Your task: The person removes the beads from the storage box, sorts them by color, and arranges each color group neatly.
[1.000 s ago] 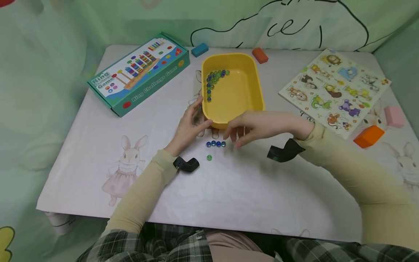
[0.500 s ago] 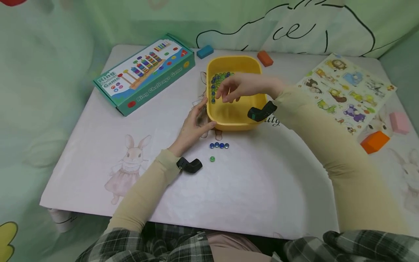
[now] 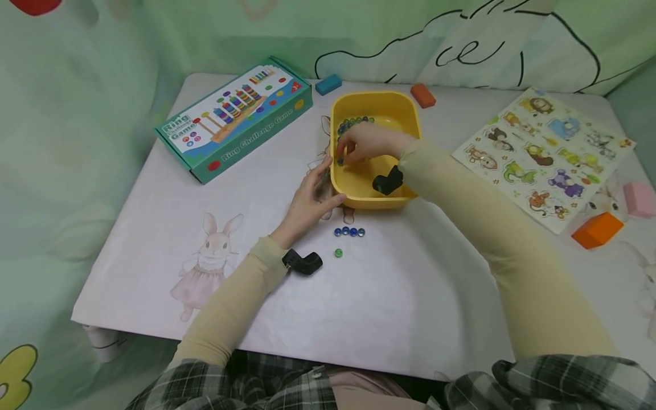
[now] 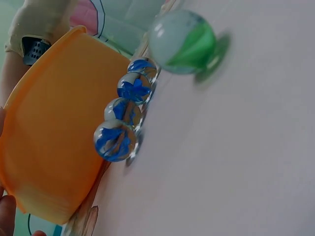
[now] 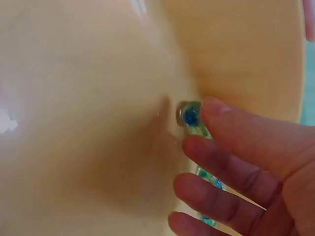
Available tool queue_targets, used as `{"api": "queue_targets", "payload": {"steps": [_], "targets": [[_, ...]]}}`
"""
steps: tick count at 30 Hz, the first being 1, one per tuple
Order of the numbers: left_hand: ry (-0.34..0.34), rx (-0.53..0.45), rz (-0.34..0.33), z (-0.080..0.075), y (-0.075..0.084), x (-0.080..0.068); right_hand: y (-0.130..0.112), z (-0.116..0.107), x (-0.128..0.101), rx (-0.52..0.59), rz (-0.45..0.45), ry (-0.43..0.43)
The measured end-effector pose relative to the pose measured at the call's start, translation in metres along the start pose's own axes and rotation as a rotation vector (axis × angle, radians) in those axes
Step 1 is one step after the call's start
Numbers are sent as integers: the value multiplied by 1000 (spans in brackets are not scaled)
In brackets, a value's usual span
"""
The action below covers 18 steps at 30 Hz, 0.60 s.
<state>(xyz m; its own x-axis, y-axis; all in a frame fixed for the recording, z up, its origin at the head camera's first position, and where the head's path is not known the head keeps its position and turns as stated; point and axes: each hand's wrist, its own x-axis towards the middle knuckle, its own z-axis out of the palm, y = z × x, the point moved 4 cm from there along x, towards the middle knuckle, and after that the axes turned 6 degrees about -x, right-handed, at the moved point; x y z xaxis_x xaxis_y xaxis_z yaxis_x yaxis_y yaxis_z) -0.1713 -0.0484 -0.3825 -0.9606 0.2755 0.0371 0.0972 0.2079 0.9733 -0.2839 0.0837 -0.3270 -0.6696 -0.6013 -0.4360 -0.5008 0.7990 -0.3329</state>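
A yellow plastic tub (image 3: 405, 122) stands mid-table with a line of blue and green marbles (image 3: 355, 121) along its left inner wall. My right hand (image 3: 361, 147) reaches down into the tub. In the right wrist view its fingers (image 5: 236, 147) are spread, and one fingertip touches a blue marble (image 5: 190, 116) at the tub wall (image 5: 88, 98). My left hand (image 3: 312, 196) rests with straight fingers against the tub's near-left corner. A row of blue marbles (image 3: 349, 232) (image 4: 125, 118) lies on the table just in front of the tub (image 4: 49, 147). One green marble (image 3: 338, 253) (image 4: 182, 42) sits nearer me.
A teal Ring Challenge Game box (image 3: 234, 117) lies at the back left and an animal puzzle board (image 3: 545, 148) at the right. Small blocks are scattered about: blue (image 3: 328, 83), orange-red (image 3: 422, 95), orange (image 3: 597, 229), pink (image 3: 640, 199). A curtain hangs behind the low table (image 3: 359, 302).
My right hand rose from the marbles on the table, crossed over the tub and has lowered inside it to the marbles at its left wall. The left hand stayed at the tub's corner.
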Motion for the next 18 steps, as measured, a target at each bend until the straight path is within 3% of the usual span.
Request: {"api": "queue_targets", "payload": {"steps": [11,18], "targets": [[-1,1,2,0,0,1,-1,4,1,-101,18,-2],[-7,-5,39,1,1,-1,-1,-2,-12,-56,-16,-52]]}}
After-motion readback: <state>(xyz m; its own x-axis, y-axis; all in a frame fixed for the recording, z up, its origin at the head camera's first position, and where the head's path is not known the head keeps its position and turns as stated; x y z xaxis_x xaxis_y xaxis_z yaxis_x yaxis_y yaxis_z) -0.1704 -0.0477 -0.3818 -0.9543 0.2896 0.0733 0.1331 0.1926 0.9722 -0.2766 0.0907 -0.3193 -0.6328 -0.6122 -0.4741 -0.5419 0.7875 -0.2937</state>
